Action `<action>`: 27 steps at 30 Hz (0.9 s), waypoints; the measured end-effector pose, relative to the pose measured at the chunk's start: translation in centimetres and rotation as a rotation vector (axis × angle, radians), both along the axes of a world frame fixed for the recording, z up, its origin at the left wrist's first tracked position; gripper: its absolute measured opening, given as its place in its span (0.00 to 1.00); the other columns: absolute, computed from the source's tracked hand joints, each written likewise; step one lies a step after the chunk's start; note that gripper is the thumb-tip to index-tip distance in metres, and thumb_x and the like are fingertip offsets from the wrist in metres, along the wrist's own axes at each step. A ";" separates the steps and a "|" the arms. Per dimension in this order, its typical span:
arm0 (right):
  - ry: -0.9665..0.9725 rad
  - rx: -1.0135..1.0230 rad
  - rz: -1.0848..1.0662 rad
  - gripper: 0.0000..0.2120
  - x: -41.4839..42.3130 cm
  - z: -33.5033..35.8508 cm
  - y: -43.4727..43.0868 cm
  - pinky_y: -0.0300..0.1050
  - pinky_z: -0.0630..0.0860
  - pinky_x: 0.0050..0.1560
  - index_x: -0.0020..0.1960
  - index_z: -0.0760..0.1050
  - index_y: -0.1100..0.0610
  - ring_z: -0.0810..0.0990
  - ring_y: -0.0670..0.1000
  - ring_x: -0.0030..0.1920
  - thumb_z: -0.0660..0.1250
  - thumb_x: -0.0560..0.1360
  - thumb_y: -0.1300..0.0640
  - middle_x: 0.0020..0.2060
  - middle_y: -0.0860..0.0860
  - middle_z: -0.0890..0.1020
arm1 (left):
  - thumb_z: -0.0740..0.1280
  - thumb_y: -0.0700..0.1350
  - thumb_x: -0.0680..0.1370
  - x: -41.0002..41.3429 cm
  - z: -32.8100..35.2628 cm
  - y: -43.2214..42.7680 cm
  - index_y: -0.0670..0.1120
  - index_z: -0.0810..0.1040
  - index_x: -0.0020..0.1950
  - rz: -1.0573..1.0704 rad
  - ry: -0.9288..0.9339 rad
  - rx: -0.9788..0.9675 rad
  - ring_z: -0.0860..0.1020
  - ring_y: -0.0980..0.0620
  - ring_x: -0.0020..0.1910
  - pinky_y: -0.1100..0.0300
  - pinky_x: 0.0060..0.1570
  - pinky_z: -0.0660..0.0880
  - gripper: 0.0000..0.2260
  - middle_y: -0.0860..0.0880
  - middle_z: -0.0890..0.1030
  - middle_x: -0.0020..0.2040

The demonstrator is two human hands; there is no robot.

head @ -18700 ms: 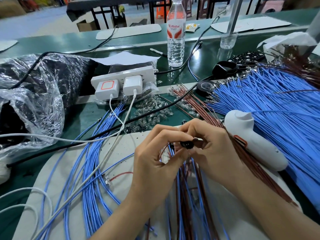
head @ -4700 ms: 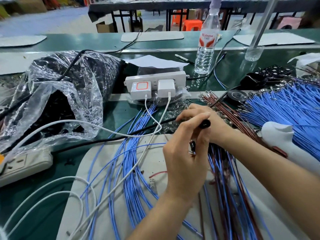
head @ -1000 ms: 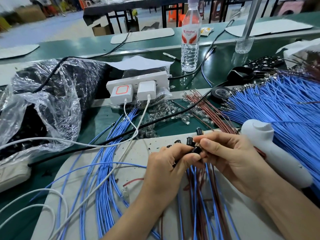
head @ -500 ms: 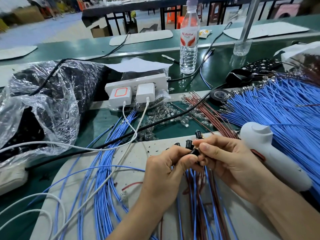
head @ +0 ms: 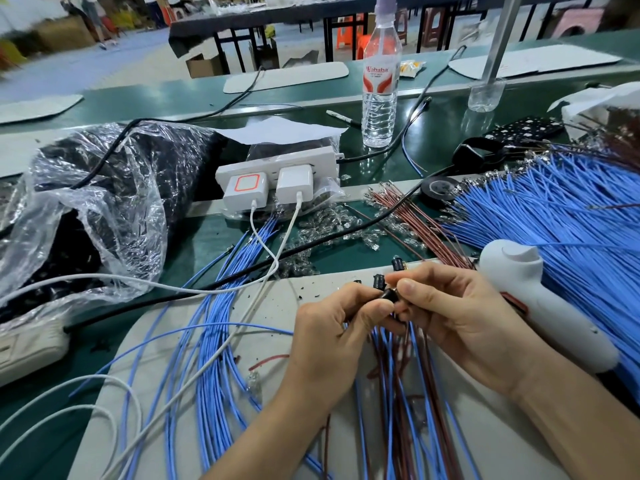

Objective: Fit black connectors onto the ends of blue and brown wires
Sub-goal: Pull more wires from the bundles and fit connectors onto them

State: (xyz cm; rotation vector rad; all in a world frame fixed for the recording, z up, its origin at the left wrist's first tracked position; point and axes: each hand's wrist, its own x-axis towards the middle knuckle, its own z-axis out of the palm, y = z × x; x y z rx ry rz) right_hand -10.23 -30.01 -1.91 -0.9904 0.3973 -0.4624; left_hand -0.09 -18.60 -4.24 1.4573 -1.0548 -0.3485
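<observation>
Little has changed from a moment ago; the left hand (head: 332,327) and right hand (head: 450,323) still meet over the grey mat (head: 284,299); both curl tight, thumbs and forefingers pinching one black connector (head: 388,294) atop the blue and brown wires (head: 398,375).

Green bench (head: 204,233); white power strip (head: 277,164), its left charger (head: 246,188) marked with an orange square outline. Right of the strip, blue wires (head: 554,209) and brown wires (head: 415,220); behind it a red-and-white labelled bottle (head: 379,98); before it a black connector (head: 388,294)
</observation>
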 end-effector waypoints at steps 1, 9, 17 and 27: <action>-0.005 -0.001 0.008 0.07 0.0 0.0 0.0 0.36 0.79 0.36 0.38 0.84 0.61 0.80 0.48 0.30 0.69 0.62 0.63 0.33 0.58 0.81 | 0.67 0.47 0.76 0.0 0.0 0.0 0.51 0.80 0.44 -0.005 0.021 -0.007 0.83 0.57 0.40 0.65 0.44 0.77 0.03 0.53 0.85 0.38; -0.005 -0.123 -0.011 0.08 0.1 -0.2 0.2 0.36 0.79 0.39 0.40 0.85 0.59 0.81 0.47 0.34 0.69 0.64 0.60 0.36 0.57 0.83 | 0.67 0.44 0.77 -0.1 0.2 0.1 0.48 0.80 0.46 -0.035 0.038 -0.017 0.84 0.55 0.40 0.65 0.45 0.76 0.03 0.49 0.85 0.38; -0.074 -0.418 -0.277 0.06 -0.8 1.1 -1.0 0.35 0.79 0.41 0.43 0.80 0.55 0.82 0.47 0.35 0.68 0.67 0.60 0.33 0.52 0.82 | 0.64 0.41 0.78 0.0 0.4 0.1 0.47 0.78 0.48 0.002 -0.015 -0.061 0.82 0.60 0.42 0.70 0.46 0.73 0.03 0.51 0.85 0.40; -0.109 -0.417 -0.196 0.07 -0.7 1.8 0.8 0.38 0.71 0.23 0.37 0.80 0.56 0.75 0.51 0.22 0.73 0.62 0.54 0.27 0.55 0.79 | 0.62 0.36 0.78 0.0 0.1 -0.2 0.47 0.74 0.54 -0.076 0.010 -0.105 0.80 0.57 0.51 0.65 0.53 0.73 0.08 0.57 0.81 0.48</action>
